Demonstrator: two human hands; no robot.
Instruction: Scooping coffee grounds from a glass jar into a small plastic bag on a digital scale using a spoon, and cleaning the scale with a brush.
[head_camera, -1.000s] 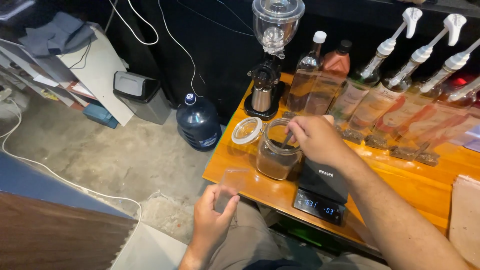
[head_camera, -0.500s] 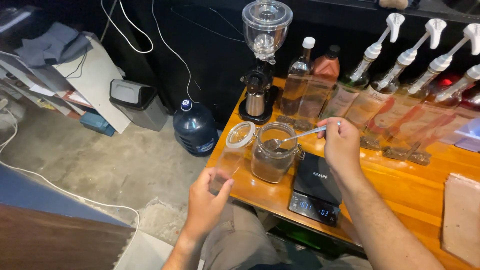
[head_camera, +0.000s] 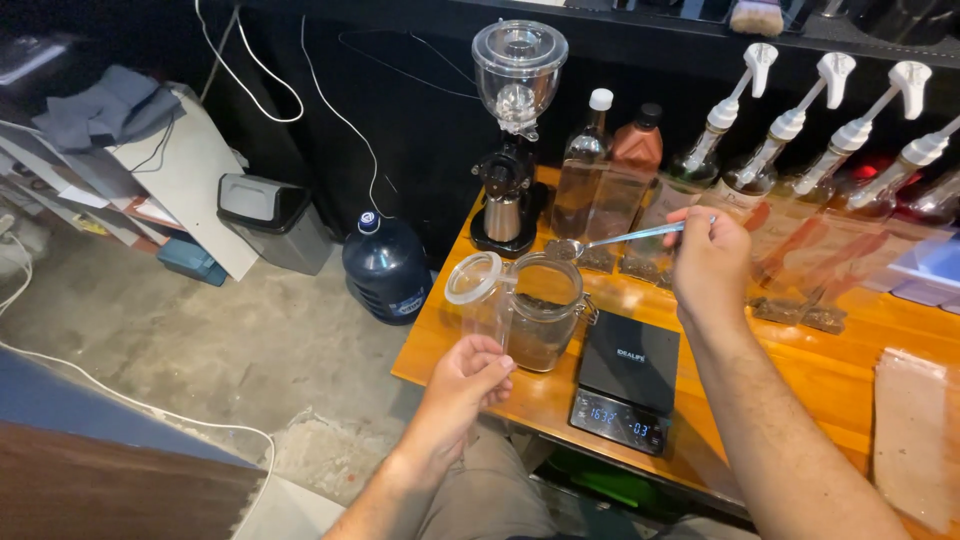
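One wooden desk (head_camera: 850, 370) carried everything, and you stood at its left front corner. On it you had one coffee grinder (head_camera: 512, 130) with a clear hopper, two capped bottles (head_camera: 590, 170) just right of it, four pump bottles (head_camera: 790, 150) in a row along the back wall, one black scale (head_camera: 628, 385), and one glass jar (head_camera: 540, 315) with its hinged lid (head_camera: 473, 278) swung open to the left. The jar sat near the left edge, just beside the scale; the scale reached almost to the front edge. Off the desk, on the floor to the left, there was one water jug (head_camera: 386, 268) and one grey bin (head_camera: 272, 222), with bare concrete between them and you. The stretch of desk right of the scale lay open up to a pale bag (head_camera: 910, 440) at the far right.

Your right hand (head_camera: 710, 262) had its fingers pinched closed on the handle of one spoon (head_camera: 620, 240), its loaded bowl held level just above and behind the jar's mouth. Your left hand (head_camera: 470, 385) had its fingers curled round a small clear cup (head_camera: 484, 312), raised beside the jar's left wall; whether cup and jar touched could not be told.
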